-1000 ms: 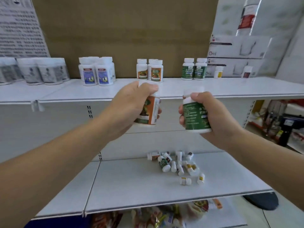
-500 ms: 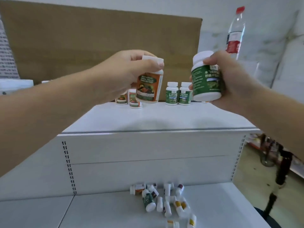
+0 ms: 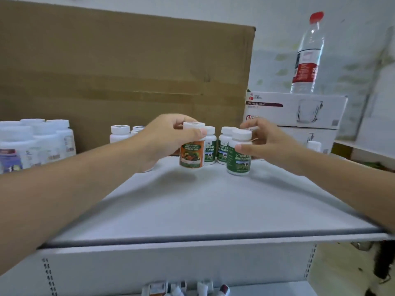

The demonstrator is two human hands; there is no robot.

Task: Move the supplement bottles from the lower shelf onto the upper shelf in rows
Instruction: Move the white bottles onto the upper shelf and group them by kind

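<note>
My left hand (image 3: 168,137) grips an orange-labelled supplement bottle (image 3: 192,151) by its white cap and side, upright, at or just above the upper shelf (image 3: 203,208). My right hand (image 3: 269,143) holds a green-labelled bottle (image 3: 237,160) with the thumb in front and the fingers behind; it stands upright on the shelf. Directly behind them stand two more green-labelled bottles (image 3: 222,149) side by side. My left hand hides the other orange bottles. Several small bottles (image 3: 183,290) lie on the lower shelf at the bottom edge of the view.
White-capped bottles (image 3: 119,133) stand behind my left wrist, and several larger white bottles (image 3: 42,142) stand at far left. A cardboard sheet (image 3: 128,71) backs the shelf. At the right, glass mug boxes (image 3: 299,110) carry a water bottle (image 3: 307,54).
Both hands have moved forward and down from mid-air to the upper shelf with their bottles. The green bottle now stands on the shelf in front of the two green ones.
</note>
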